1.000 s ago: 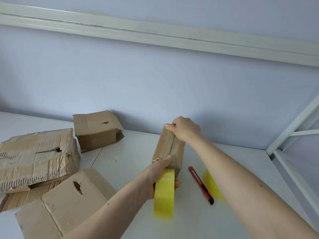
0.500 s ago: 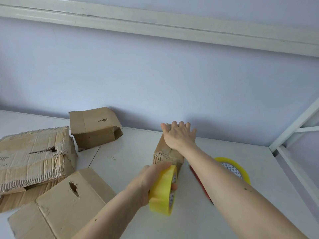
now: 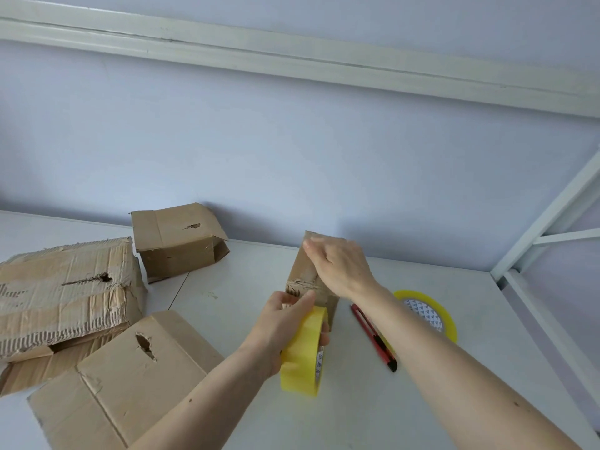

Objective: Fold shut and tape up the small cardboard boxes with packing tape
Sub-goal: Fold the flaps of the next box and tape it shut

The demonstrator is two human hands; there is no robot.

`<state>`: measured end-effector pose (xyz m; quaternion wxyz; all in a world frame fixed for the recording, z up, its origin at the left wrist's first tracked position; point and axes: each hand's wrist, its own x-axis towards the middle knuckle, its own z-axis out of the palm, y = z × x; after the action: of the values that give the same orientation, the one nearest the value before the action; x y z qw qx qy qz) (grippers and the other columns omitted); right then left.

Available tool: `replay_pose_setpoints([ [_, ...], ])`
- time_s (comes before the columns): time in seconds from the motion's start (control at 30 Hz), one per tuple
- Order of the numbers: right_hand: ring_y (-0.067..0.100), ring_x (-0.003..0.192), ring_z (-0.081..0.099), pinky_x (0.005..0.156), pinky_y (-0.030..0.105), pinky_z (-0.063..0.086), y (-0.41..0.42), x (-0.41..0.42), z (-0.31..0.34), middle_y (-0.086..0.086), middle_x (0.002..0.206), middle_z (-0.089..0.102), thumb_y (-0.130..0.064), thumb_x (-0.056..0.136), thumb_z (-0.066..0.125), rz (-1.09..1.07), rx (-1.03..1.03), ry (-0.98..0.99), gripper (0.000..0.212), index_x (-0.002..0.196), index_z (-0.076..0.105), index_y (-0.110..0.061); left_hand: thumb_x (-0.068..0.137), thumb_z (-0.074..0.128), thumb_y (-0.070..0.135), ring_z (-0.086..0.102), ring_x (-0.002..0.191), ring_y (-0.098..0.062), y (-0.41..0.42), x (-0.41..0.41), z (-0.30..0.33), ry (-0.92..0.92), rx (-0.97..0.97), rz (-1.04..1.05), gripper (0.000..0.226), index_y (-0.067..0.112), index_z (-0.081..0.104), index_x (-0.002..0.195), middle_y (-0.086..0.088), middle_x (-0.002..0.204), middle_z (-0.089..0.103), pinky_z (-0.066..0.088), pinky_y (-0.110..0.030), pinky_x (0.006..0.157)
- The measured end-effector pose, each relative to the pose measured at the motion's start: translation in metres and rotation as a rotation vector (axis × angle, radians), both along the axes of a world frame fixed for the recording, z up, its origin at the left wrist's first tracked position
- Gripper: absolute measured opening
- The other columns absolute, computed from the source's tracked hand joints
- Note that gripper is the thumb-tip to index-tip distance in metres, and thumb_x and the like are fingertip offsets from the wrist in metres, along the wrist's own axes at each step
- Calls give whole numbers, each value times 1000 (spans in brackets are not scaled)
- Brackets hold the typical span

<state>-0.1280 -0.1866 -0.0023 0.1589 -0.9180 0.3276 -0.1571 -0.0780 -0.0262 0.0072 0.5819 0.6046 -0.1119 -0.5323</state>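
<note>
Hands (image 3: 337, 267) on box (image 3: 300, 274), knife (image 3: 373, 337) beside

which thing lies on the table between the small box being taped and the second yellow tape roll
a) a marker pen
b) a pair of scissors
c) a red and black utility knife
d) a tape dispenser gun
c: a red and black utility knife lies flat on the table, to the right of the small box and left of the second tape roll, which lies flat partly behind the right forearm.
</note>
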Motion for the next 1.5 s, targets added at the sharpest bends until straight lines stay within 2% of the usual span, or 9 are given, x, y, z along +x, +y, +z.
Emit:
replay_pose_setpoints([
  [0.07,8,144,24,122,53,9,10,-16,-10,-14,151,43,-49,107,22,10,96,83,51,136,57,-26,100,61,30,66,46,-23,4,0,3,8,5,-18,38,4,47,124,-10,58,70,57,-30,45],
  [0.13,5,152,2,125,47,9,13,-23,-25,-18,163,21,-53,106,26,-9,136,-12,56,154,38,-27,103,55,24,65,46,-23,7,-1,5,32,-3,-57,30,5,49,125,-11,59,70,57,-30,46],
  [0.33,15,132,54,100,33,49,17,-20,-51,0,127,69,-48,99,33,-149,-131,-477,56,110,75,-12,97,54,4,68,53,-26,13,0,3,34,13,-93,29,8,49,125,-13,68,74,58,-33,56],
  [0.57,17,137,48,108,3,23,20,-20,-70,3,130,67,-38,102,34,-80,-35,-566,51,113,72,-6,98,56,6,69,53,-21,15,1,1,62,-12,-85,29,11,48,126,-9,65,74,57,-30,52],
  [0.7,18,118,64,97,17,44,12,-14,-62,0,109,76,-34,102,34,-133,-169,-631,51,96,78,-8,97,60,9,68,73,-29,16,1,3,66,-49,-137,39,11,42,133,-24,96,75,57,-39,71],
  [0.8,17,109,67,89,34,51,6,-9,-37,-2,104,77,-43,101,32,-204,-19,-570,55,95,78,-13,96,61,9,67,68,-26,10,3,11,38,-110,-155,41,2,41,131,-27,98,74,57,-38,72],
  [1.03,1,76,56,69,17,38,-38,11,11,-5,111,75,-36,105,31,-301,356,-352,56,96,79,-9,97,63,17,61,54,-27,1,-2,15,112,-51,-192,41,0,45,130,-28,80,68,55,-34,63],
  [1.23,-1,72,53,79,24,36,-56,16,20,-4,97,70,-35,105,30,-317,416,-298,54,99,77,-7,97,66,21,61,55,-28,-17,1,0,93,11,-140,41,0,45,126,-28,80,67,54,-35,64],
  [1.5,25,88,65,93,42,54,-74,27,38,7,93,66,-37,101,30,-351,545,-256,50,94,69,-6,97,67,25,63,54,-27,-45,10,-4,-15,4,-77,40,7,44,124,-22,74,70,57,-34,61],
])
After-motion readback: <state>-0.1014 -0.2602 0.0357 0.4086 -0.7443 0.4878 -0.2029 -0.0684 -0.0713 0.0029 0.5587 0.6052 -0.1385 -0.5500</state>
